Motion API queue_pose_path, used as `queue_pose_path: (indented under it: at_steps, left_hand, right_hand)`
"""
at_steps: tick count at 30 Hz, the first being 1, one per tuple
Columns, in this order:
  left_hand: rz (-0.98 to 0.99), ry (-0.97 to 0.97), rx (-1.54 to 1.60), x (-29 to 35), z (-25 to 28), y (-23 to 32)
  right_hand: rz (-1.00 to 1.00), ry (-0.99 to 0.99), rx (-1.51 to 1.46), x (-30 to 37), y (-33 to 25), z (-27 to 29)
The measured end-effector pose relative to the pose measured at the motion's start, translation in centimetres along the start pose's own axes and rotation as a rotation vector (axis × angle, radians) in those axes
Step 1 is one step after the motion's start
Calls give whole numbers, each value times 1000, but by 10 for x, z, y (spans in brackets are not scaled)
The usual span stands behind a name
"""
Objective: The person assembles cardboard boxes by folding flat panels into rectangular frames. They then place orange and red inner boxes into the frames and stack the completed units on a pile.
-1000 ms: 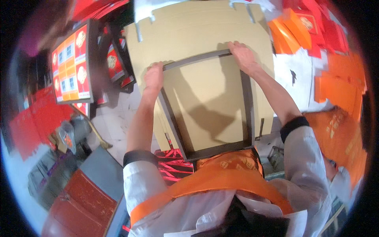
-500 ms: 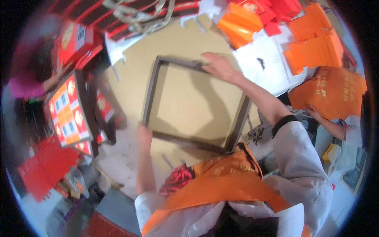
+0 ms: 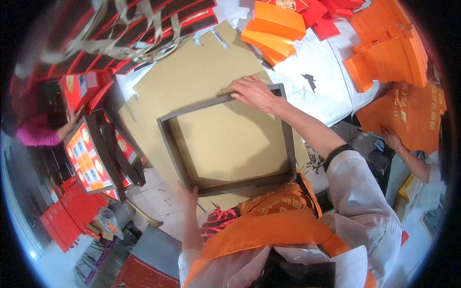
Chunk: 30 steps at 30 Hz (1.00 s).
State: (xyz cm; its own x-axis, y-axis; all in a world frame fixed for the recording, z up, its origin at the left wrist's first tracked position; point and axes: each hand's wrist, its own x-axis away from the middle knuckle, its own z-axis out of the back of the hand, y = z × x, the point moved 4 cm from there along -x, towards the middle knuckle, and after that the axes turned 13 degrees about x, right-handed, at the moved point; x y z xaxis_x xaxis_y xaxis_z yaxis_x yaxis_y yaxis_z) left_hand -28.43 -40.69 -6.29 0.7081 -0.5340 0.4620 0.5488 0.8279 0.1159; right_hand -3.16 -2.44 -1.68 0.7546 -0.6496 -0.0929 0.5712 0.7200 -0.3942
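The left hand (image 3: 188, 196) grips the near corner of a dark square frame (image 3: 289, 144) (lying on brown cardboard (image 3: 230, 139) on the bench (image 3: 317, 72)), the right hand (image 3: 253, 92) clasps its far edge, and orange boxes (image 3: 273, 29) lie beyond.

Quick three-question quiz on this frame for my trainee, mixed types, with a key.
1. True or false: the right hand rests on the far edge of the dark tray.
2. Which corner of the tray is the left hand at? A near-left, B far-right, C far-left
3. Fill in: the tray lies on flat brown ____.

Key: 1 true; 2 A; 3 cardboard.
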Motion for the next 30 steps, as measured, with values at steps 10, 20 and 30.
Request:
queue_pose_path:
  at_steps: [10,20,30]
  left_hand:
    - [-472,-457,1249,-33,15,389]
    - [-139,-674,1713,-89,-58,538]
    - [-472,-469,1521,-10,32,452]
  right_hand:
    - [-1028,434,-1055,34,230,71]
    - [-894,127,-1608,4,244,38]
    - [-855,156,-1855,89,124,61]
